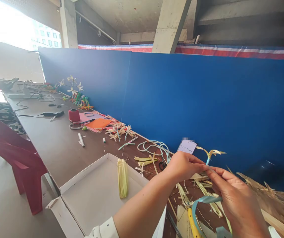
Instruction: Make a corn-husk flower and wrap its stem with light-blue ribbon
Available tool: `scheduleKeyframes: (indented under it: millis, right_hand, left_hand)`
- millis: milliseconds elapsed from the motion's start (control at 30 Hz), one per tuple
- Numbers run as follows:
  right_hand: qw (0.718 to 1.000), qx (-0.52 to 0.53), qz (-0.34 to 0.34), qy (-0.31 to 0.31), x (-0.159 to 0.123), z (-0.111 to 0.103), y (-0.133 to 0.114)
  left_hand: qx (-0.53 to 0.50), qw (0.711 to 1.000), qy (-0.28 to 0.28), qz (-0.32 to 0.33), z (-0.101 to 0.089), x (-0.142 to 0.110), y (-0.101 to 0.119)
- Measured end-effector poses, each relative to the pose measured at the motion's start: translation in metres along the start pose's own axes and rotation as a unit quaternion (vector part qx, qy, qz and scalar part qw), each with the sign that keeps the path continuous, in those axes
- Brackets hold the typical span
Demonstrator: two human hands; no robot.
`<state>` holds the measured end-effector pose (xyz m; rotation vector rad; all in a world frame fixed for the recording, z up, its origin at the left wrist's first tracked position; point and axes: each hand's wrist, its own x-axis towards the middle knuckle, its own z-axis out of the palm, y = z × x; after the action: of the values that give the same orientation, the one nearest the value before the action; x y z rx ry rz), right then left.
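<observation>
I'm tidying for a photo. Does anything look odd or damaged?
The white cardboard box looks worn: its left corner gapes, with one flap splayed outward and scuffed, brownish edges. Pale husk scraps lie strewn across the table, which looks untidy. I see no spill.

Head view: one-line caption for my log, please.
Both hands pinch a small yellow husk flower above a table scattered with husk strips.

Deep-blue partition [156, 86], maroon chair [30, 168], orange paper [99, 123], pale-yellow husk [122, 178]
</observation>
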<state>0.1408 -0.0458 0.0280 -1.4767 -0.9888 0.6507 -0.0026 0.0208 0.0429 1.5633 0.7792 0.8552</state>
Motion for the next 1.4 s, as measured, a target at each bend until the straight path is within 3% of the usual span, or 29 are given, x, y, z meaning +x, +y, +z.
scheduleKeyframes:
  millis: [400, 600, 1033, 1400]
  right_hand:
    - [0.999, -0.004, 0.029, 0.016, -0.004, 0.001, -0.005]
    - [0.999, -0.033, 0.008, 0.035, -0.004, 0.001, -0.005]
    - [0.999, 0.034, 0.006, 0.024, -0.004, 0.004, -0.007]
    - [0.997, -0.049, -0.053, 0.023, -0.004, 0.002, -0.001]
  left_hand:
    - [-0.022, 0.999, 0.038, -0.003, 0.006, -0.001, 0.001]
    - [-0.035, 0.998, 0.049, 0.009, 0.008, -0.001, 0.000]
    - [-0.224, 0.971, -0.085, -0.006, 0.002, 0.010, -0.014]
    - [-0.255, 0.966, -0.046, -0.026, 0.005, 0.009, -0.012]
